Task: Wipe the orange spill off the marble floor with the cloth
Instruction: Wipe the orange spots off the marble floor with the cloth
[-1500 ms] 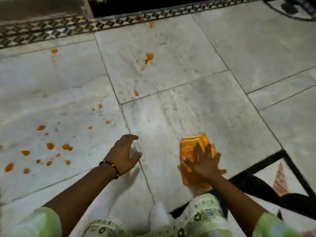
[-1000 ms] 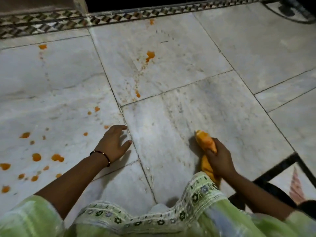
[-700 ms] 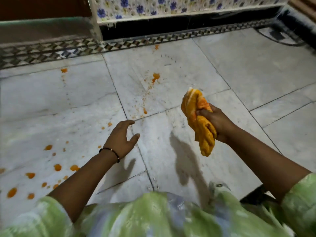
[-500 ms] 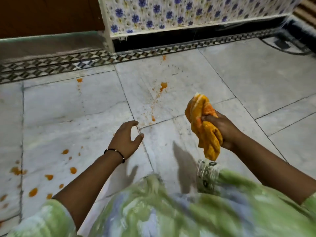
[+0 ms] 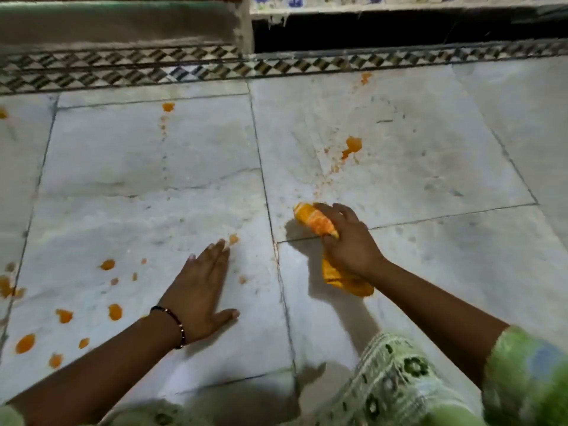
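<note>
Two hands: both were down at the marble floor [image 5: 430, 272], either side of one tile joint [image 5: 278, 272].
Right hand [image 5: 347, 241]: just right of the tile joint; fingers were curled round the cloth, gripping it bunched, knuckles up.
Cloth [image 5: 316, 221]: orange, wadded into a roll; one end stuck out past the fingers toward the patterned border, the other end trailed out below the wrist; it lay against the floor with a shadow right beside it.
Left hand [image 5: 199, 290]: left of the tile joint, palm flat on the floor, fingers straight and together, thumb spread toward the joint; it held nothing.
Bracelet [image 5: 175, 324]: dark beaded band on the left wrist.
Orange spill, big blot [image 5: 352, 146]: beyond the cloth, well right of the tile joint, with a speckled trail running from it down toward the cloth.
Orange spill, scattered drops [image 5: 107, 265]: many drops left of the tile joint, most of them far side of the left arm; one small drop sat just past the left fingertips.
Orange spill, far drops [image 5: 168, 106]: near the border, one on each side of the tile joint.
Patterned border [image 5: 123, 69]: diamond-tile strip across the far end of the tile joint.
Clothing [image 5: 396, 382]: green floral fabric, blurred, nearest the viewer.
</note>
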